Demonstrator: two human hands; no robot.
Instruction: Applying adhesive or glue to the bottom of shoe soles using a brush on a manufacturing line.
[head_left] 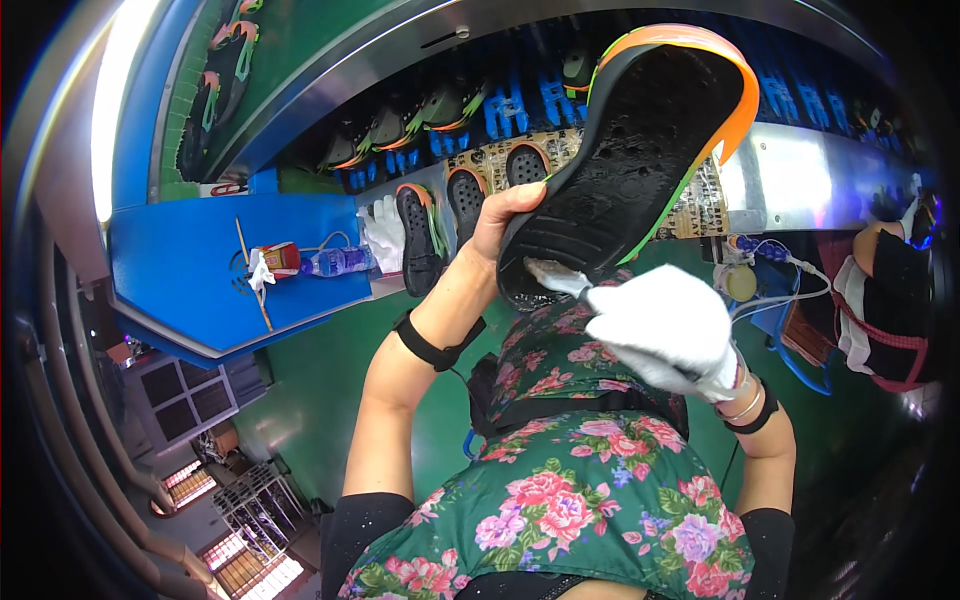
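Note:
A large black shoe sole (640, 140) with an orange and green rim is held up in front of me, its inner face turned toward me. Bare and wrapped round its left edge, my left hand (508, 215) grips it. My right hand (665, 325), in a white glove, is closed on a brush (558, 277). The brush's bristles touch the inside of the sole at its near end. Wet, shiny patches show on the black surface there. The fingers of my right hand are partly hidden by the glove's bulk.
More soles (420, 235) lie on the bench beyond my left arm, near a white glove (383, 232). A blue table (200, 225) at left bears a bottle (340, 261) and a red container (280, 258). Behind, shoe parts (440, 108) sit on blue racks. A co-worker (880, 300) is at the right.

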